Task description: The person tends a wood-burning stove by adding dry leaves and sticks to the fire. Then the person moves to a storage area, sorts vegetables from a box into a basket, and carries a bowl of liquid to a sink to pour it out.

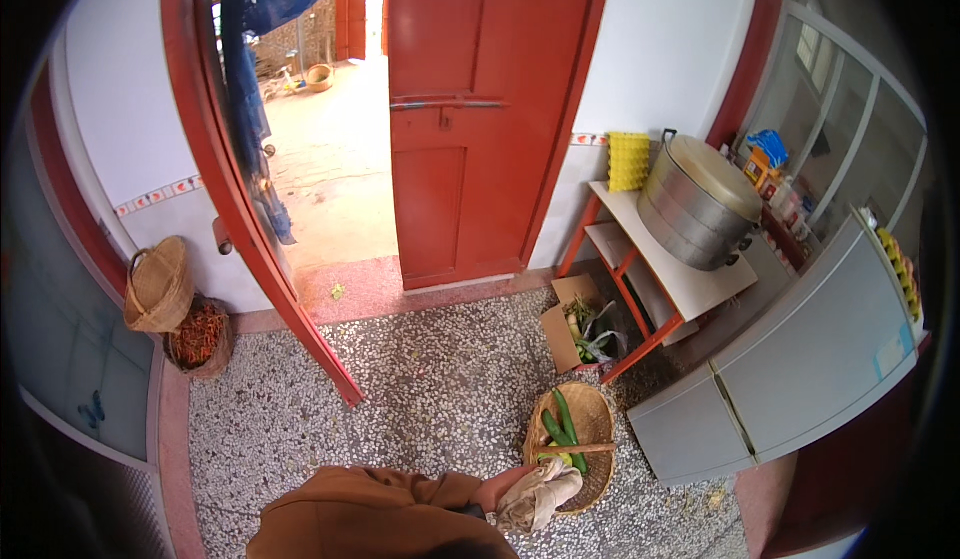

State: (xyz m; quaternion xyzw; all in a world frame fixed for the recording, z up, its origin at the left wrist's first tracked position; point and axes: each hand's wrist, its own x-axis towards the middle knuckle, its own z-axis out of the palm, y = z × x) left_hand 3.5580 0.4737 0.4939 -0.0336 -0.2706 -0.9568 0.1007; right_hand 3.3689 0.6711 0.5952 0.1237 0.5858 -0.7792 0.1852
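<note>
What appears to be my left hand (504, 486) reaches from a brown sleeve at the bottom of the view, gripping a bunched pale cloth (541, 493). Its fingertips are hidden by the folds. The cloth overlaps the near-left rim of a wicker basket (598, 476) with an arched handle (592, 449). Inside lie long green vegetables (566, 418), perhaps cucumbers, and a yellow-green item (553, 455) partly under the cloth. My right hand is not in view.
A cardboard box (559, 341) with vegetables stands by a red-legged table (720, 289) bearing a steamer pot (690, 206). At right is a fridge (795, 371). Left are a wicker basket (159, 289), a basket of red chillies (199, 338) and a red doorframe (262, 259).
</note>
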